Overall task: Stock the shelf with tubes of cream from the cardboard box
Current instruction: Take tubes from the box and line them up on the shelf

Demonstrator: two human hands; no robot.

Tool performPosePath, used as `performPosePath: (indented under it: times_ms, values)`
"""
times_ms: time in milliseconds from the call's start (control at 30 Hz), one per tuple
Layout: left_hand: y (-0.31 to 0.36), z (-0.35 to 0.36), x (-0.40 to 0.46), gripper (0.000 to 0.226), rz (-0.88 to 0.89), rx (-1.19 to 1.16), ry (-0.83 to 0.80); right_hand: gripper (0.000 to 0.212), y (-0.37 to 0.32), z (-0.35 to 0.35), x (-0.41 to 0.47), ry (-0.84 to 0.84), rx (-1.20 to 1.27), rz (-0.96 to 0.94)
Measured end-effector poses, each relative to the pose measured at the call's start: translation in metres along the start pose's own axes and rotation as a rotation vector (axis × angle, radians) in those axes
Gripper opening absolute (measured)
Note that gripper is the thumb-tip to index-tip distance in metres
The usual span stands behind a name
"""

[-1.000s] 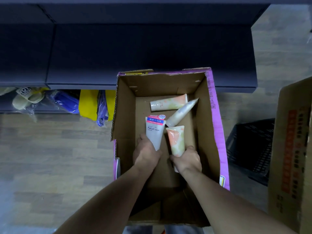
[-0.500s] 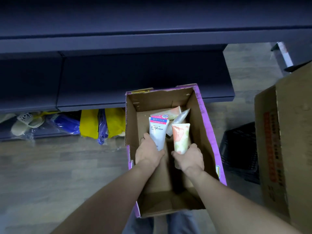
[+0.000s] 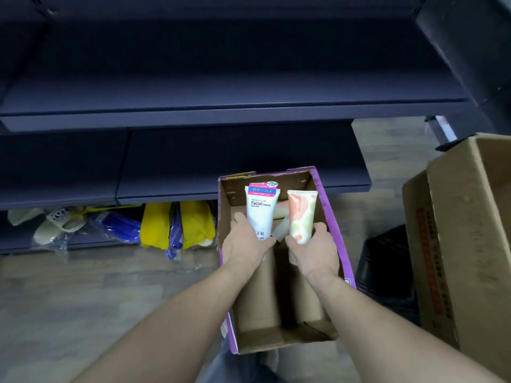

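Step in hand: lifting two tubes out of the cardboard box (image 3: 330,217), by my reading; neither has reached a shelf.
Left hand (image 3: 246,243): fingers curled round the lower end of the white facial cleanser tube (image 3: 261,210), held upright at frame centre.
Right hand (image 3: 313,250): gripping the base of the peach-and-green tube (image 3: 301,215), upright just beside the white one.
Left in box: at least two more tubes (image 3: 280,210) lie behind the held pair, partly hidden.
Shelf (image 3: 235,111): dark boards across the upper frame, above and beyond the box.
Next move: probably carry both tubes up and forward, then stand them on a board.
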State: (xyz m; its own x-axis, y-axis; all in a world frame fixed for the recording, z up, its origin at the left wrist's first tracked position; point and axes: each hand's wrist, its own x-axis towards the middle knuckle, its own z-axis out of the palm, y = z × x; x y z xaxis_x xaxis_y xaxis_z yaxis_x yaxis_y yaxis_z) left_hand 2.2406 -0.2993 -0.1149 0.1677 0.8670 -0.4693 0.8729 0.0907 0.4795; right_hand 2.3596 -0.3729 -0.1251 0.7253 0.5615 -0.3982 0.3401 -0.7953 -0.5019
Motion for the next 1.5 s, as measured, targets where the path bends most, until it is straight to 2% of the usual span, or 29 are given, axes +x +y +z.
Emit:
performPosePath:
  times_ms: [267, 367, 567, 1100, 1500]
  values:
    - [0.021, -0.027, -0.027, 0.062, 0.057, 0.009, 0.138, 0.037, -0.017, -0.048, -0.018, 0.039, -0.023, -0.099]
    - [0.032, -0.044, -0.037, 0.060, 0.066, 0.020, 0.189, 0.039, -0.029, -0.068, -0.025, 0.070, -0.001, -0.129]
    - [0.060, -0.087, -0.061, 0.062, -0.022, -0.059, 0.247, 0.043, -0.064, -0.107, -0.041, 0.141, 0.066, -0.220]
    - [0.099, -0.235, -0.132, 0.062, 0.064, -0.198, 0.604, 0.044, -0.178, -0.202, -0.108, 0.299, 0.205, -0.519]
    - [0.122, -0.349, -0.162, 0.064, 0.169, -0.266, 0.780, 0.041, -0.264, -0.242, -0.147, 0.391, 0.262, -0.664]
